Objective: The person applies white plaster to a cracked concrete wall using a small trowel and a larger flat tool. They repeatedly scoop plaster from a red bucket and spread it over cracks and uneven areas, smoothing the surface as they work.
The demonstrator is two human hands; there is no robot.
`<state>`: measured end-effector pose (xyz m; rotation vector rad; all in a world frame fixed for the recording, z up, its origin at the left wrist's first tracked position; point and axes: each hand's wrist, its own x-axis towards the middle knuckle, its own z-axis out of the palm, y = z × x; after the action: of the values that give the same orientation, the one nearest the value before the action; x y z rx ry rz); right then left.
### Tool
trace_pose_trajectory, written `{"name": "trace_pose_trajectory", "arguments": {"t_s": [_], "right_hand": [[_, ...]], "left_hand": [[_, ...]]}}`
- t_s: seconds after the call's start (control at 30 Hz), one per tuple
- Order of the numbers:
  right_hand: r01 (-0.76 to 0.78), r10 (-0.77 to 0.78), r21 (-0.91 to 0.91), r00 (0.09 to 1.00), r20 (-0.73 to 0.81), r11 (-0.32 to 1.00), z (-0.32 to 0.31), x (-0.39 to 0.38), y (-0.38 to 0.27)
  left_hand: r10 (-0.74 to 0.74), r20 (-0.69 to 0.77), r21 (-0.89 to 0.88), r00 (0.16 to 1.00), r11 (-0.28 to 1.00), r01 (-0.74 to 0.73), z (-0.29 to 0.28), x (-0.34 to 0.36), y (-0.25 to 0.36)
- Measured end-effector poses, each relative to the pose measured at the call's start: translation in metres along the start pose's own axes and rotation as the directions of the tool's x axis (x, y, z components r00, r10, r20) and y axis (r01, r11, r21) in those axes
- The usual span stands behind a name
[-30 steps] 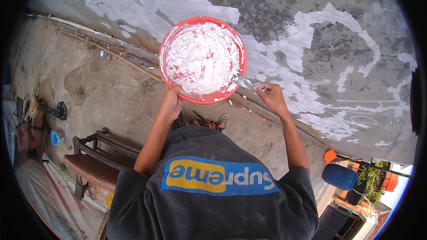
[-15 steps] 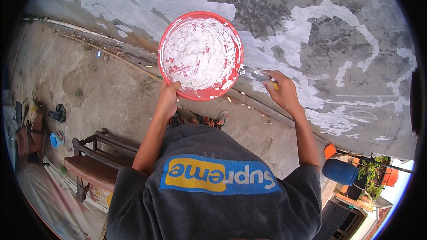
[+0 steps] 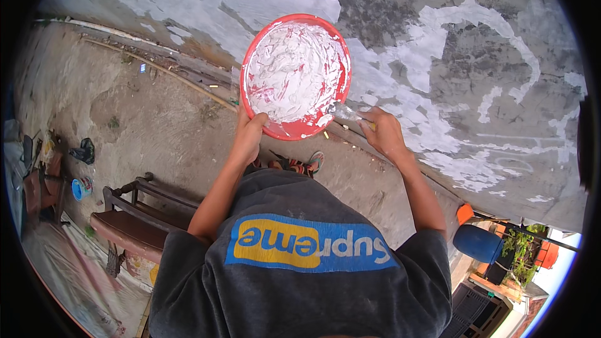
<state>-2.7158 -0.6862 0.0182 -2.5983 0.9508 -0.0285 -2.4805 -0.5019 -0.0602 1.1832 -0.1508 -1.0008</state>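
Note:
A round red basin [image 3: 347,66] is held up before me, its inside coated with thick white paste [image 3: 294,69]. My left hand [image 3: 248,134] grips its near left rim, the thumb over the edge. In my right hand [image 3: 385,134] is a putty knife [image 3: 346,112] with a metal blade and a yellowish handle. The blade's tip lies over the basin's near right rim, next to some white paste there. My fingers partly hide the handle. Beyond the basin rises a grey cracked wall [image 3: 382,6] with uneven white patches spread over it.
Left of me stands a brown cushioned bench [image 3: 134,231] on bare ground. A small blue bucket [image 3: 80,189] and a black plastic bag [image 3: 82,151] lie farther left. A thin pole [image 3: 163,72] runs along the wall's foot. At the lower right is a blue drum [image 3: 477,243] near plants.
The basin has shifted right and tilted a little in my left hand. My right hand has moved left and slightly down, bringing the putty knife's blade over the rim.

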Motion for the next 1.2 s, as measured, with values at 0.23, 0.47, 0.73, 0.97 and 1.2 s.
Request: {"name": "trace_pose_trajectory", "arguments": {"t_s": [0.23,0.47,0.73,0.97,1.2], "right_hand": [[-0.029,0.032,-0.024,0.992,0.125,0.999,0.016,-0.013,-0.021],[-0.05,0.044,0.152,0.998,0.047,0.987,0.017,-0.011,-0.016],[-0.084,0.084,0.009,0.996,0.039,0.996,0.013,-0.009,-0.023],[-0.029,0.025,0.059,0.997,0.07,0.998,0.029,-0.01,-0.018],[-0.174,0.101,0.457,0.979,0.18,0.873,0.029,-0.013,0.024]], "left_hand": [[0.043,-0.008,0.039,0.999,0.998,-0.043,0.004,-0.002,-0.01],[0.006,0.002,0.048,1.0,0.999,-0.007,0.001,-0.002,-0.013],[0.034,0.012,0.093,0.999,0.995,-0.035,-0.002,-0.001,-0.013],[0.059,0.003,0.122,0.998,0.991,-0.059,-0.001,0.001,-0.014],[-0.065,0.08,0.076,0.995,0.995,0.059,0.001,0.005,-0.023]]}}
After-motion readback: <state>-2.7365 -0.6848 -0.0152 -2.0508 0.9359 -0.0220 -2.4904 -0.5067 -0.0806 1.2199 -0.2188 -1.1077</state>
